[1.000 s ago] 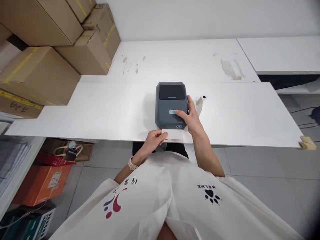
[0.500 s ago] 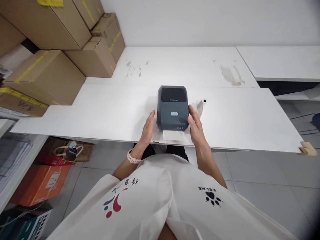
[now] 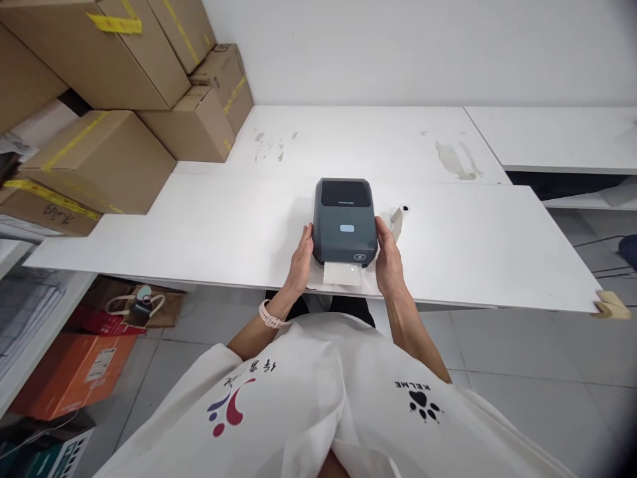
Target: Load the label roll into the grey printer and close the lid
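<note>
A dark grey label printer (image 3: pixel 345 222) stands near the front edge of the white table, with a blank white label strip (image 3: pixel 342 273) sticking out of its front. My left hand (image 3: pixel 300 260) presses against the printer's left side, its fingers straight and close together. Against the right side lies my right hand (image 3: pixel 391 265), so the printer is held between both palms. Fingertips on both sides are partly hidden behind the casing. Just right of the printer, a small paper roll (image 3: pixel 399 214) lies with its loose end trailing toward it.
Cardboard boxes (image 3: pixel 99 159) are stacked on the left of the white table (image 3: pixel 239 226). A tan corner guard (image 3: pixel 611 305) sits on its front right corner. Below on the left are an orange box (image 3: pixel 74 372) and a paper bag (image 3: pixel 166 309).
My left hand has moved right onto the printer's side, closing the gap there. The right hand stays at its side. The whole view has shifted slightly down.
</note>
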### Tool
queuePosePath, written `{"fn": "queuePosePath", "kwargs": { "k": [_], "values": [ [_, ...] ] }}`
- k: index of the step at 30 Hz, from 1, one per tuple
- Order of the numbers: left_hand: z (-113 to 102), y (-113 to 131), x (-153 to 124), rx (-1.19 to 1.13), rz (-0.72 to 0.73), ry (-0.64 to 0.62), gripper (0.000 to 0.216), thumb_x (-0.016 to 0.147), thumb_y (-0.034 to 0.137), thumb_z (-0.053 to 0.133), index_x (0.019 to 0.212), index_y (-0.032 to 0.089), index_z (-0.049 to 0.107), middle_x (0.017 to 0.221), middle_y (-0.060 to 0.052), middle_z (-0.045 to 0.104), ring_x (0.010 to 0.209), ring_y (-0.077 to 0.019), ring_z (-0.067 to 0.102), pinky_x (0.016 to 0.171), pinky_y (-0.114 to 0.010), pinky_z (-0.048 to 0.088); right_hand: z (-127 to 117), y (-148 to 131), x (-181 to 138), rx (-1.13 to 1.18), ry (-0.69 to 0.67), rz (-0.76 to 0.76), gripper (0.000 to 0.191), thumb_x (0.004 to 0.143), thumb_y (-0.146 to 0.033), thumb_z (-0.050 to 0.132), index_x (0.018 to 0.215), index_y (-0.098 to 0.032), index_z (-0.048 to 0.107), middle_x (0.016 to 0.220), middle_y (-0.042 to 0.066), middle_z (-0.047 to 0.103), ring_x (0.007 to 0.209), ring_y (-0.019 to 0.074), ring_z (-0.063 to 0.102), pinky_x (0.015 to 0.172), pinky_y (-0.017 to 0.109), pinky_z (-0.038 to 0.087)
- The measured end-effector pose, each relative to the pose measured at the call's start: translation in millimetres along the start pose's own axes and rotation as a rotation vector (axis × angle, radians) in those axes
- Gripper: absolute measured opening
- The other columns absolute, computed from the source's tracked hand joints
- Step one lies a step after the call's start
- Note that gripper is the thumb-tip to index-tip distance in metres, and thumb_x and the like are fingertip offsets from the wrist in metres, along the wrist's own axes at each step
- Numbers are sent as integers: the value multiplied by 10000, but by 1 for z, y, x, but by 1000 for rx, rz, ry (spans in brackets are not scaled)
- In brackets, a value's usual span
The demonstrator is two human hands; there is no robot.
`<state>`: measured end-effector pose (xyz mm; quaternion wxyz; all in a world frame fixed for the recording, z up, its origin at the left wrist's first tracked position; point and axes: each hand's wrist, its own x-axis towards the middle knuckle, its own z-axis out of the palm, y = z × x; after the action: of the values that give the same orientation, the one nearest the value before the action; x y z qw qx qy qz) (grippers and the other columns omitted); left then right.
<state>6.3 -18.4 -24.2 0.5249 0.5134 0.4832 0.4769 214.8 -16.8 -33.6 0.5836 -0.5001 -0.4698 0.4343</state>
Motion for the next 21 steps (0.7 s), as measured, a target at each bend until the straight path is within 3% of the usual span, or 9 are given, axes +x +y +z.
{"fn": "queuePosePath", "kwargs": {
  "k": [5, 7, 10, 14, 17, 19, 21],
  "values": [
    [-8, 32, 42, 38, 209, -6, 671, 1020, 658, 341, 1552, 271, 478, 1696, -6, 399, 1613, -256, 290, 1334, -412, 247, 0, -26, 39, -27, -39, -194, 744, 973, -787, 289, 1583, -375, 400, 1716, -49, 334, 1634, 224, 214, 1359, 486, 159],
    [-10, 37, 69, 87, 253, 8, 609, 999, 591, 471, 1520, 278, 510, 1652, -24, 474, 1574, -287, 374, 1285, -431, 334, 2, -37, 70, -118, -63, -280, 769, 960, -814, 283, 1621, -421, 289, 1747, -89, 235, 1650, 203, 138, 1365, 459, 122],
    [-10, 30, 99, 283, 167, 70, 623, 914, 381, 620, 1510, 232, 518, 1623, -98, 502, 1538, -343, 418, 1226, -477, 398, 6, -49, 123, -256, -64, -354, 817, 948, -839, 247, 1651, -435, 150, 1766, -106, 134, 1659, 211, 61, 1366, 459, 106],
    [-3, 9, 111, 441, -47, 27, 832, 765, 168, 653, 1566, 216, 433, 1603, -139, 512, 1497, -384, 452, 1193, -522, 419, 10, -61, 172, -403, -68, -403, 804, 970, -813, 187, 1660, -412, 91, 1750, -70, 191, 1658, 265, 65, 1345, 558, 138],
    [5, -1, 110, 340, -93, 13, 857, 718, 122, 626, 1548, 225, 442, 1517, -120, 599, 1386, -346, 573, 1117, -465, 496, 13, -73, 167, -551, 44, -547, 775, 990, -753, 316, 1656, -394, 145, 1735, -26, 251, 1651, 316, 69, 1321, 627, 124],
    [9, -4, 110, 282, -93, 39, 840, 697, 112, 620, 1519, 204, 473, 1480, -123, 626, 1328, -336, 616, 1070, -445, 528, 17, -82, 148, -678, 99, -651, 685, 1015, -656, 386, 1627, -368, 276, 1708, 14, 323, 1635, 342, 127, 1308, 637, 141],
    [11, -5, 111, 268, -84, 86, 815, 682, 98, 613, 1485, 187, 512, 1453, -126, 646, 1311, -335, 625, 1067, -449, 527, 24, -88, 127, -831, -25, -667, 549, 1032, -526, 428, 1545, -330, 446, 1613, 59, 482, 1569, 365, 307, 1268, 632, 244]
  ]
}}
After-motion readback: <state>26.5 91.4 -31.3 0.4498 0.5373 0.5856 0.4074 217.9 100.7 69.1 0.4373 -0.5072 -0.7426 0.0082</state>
